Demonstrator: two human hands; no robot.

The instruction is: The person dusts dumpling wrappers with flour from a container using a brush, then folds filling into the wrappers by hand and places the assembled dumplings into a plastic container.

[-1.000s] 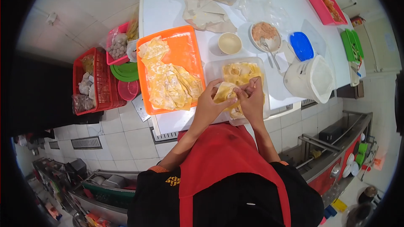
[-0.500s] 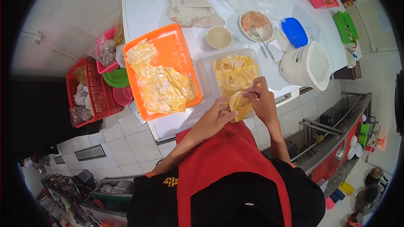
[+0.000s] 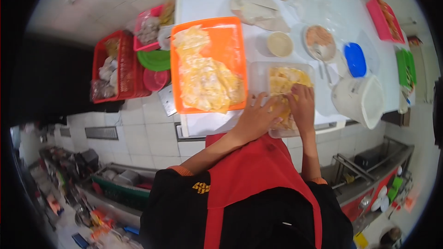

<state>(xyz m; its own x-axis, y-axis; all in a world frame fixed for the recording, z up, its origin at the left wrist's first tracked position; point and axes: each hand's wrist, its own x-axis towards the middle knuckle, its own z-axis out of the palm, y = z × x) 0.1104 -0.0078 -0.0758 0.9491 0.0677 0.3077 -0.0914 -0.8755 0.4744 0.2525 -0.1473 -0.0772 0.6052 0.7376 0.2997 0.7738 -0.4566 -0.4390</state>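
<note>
A clear plastic container (image 3: 282, 133) at the table's front edge holds several folded yellow wontons (image 3: 288, 74). My right hand (image 3: 302, 106) reaches down into it, its fingers bent together on a wonton that they partly cover. Over the container's left side lies my left hand (image 3: 256, 119), fingers spread, the tips near the same wonton. To the left, an orange tray (image 3: 226, 41) carries floured yellow wonton wrappers (image 3: 205, 80), piled loosely.
Behind the container stand a beige cup (image 3: 280, 44) and a bowl of minced filling (image 3: 318, 36) with a fork. A blue lid (image 3: 355, 59) and a white bucket (image 3: 359, 99) are on the right. Red baskets (image 3: 123, 64) stand left of the table.
Both hands have lowered the wonton from in front of me into the container. My left hand's fingers have spread. The camera view has shifted, so the table appears farther right.
</note>
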